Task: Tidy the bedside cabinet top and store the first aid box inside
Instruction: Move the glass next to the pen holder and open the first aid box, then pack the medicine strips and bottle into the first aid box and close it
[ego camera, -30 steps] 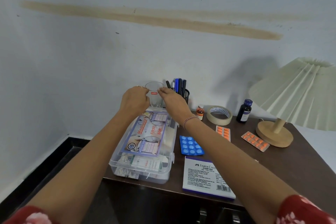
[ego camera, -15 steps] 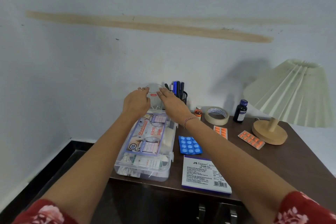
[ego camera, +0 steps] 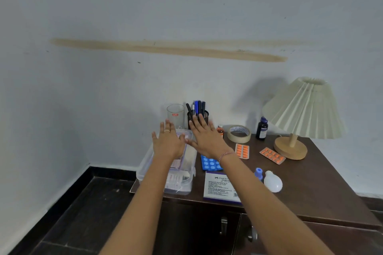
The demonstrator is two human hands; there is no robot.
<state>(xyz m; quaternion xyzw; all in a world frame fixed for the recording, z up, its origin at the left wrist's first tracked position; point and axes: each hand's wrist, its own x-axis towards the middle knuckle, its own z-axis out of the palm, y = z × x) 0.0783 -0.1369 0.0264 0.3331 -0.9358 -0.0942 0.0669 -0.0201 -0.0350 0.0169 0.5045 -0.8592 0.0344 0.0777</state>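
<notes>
A clear plastic first aid box (ego camera: 187, 176) lies on the left end of the dark brown cabinet top (ego camera: 323, 188), its near end over the edge. My left hand (ego camera: 169, 143) hovers flat over the box with fingers spread, holding nothing. My right hand (ego camera: 207, 136) is beside it, also flat and spread, over the box's far right corner. Behind the hands stands a clear glass (ego camera: 175, 116) with a red label, free of both hands. My forearms hide much of the box.
A black pen holder (ego camera: 198, 115), tape roll (ego camera: 239, 133), small orange bottle (ego camera: 220, 130), dark bottle (ego camera: 262, 128) and lamp (ego camera: 298, 118) line the back. Blue (ego camera: 209, 164) and orange pill strips (ego camera: 242, 151), a stamp pad box (ego camera: 217, 186), a light bulb (ego camera: 272, 182) and cabinet door handles (ego camera: 223, 225) are nearer.
Both hands have let go of the glass and drawn back toward me, opening flat over the box. The view has tilted, showing more of the cabinet's right side.
</notes>
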